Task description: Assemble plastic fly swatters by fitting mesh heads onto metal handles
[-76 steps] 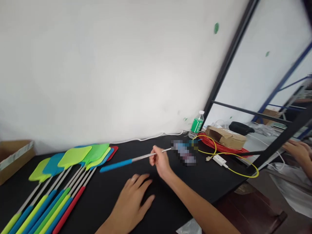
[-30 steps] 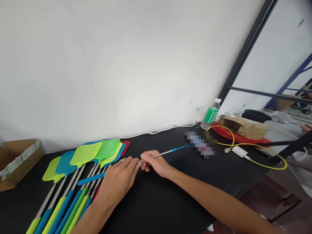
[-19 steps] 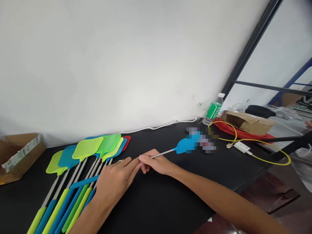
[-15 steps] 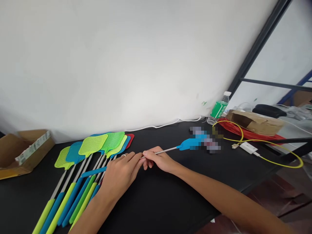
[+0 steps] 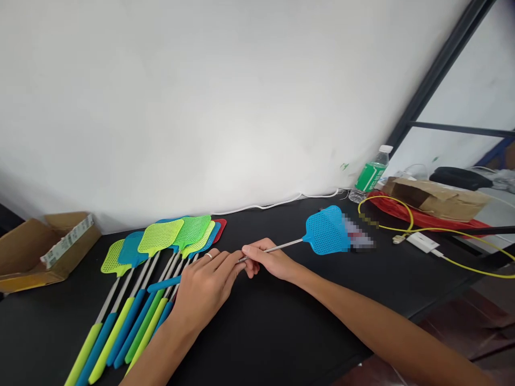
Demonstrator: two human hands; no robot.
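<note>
My right hand pinches the thin metal shaft of a blue fly swatter, whose mesh head points right and sits just above the black table. Its blue handle sticks out to the left from under my left hand. My left hand is curled over the shaft, fingertips meeting my right hand. The handle end lies across a row of several finished swatters in green, yellow, blue and red.
A cardboard box sits at the table's left end. To the right stand a green-labelled water bottle, a brown paper package on red cable, a yellow cable and a white adapter. A white wall lies behind.
The swatter's blue head has turned from edge-on to flat-facing and lifted slightly. Both hands stay together on the shaft. The view has shifted so everything sits further right.
</note>
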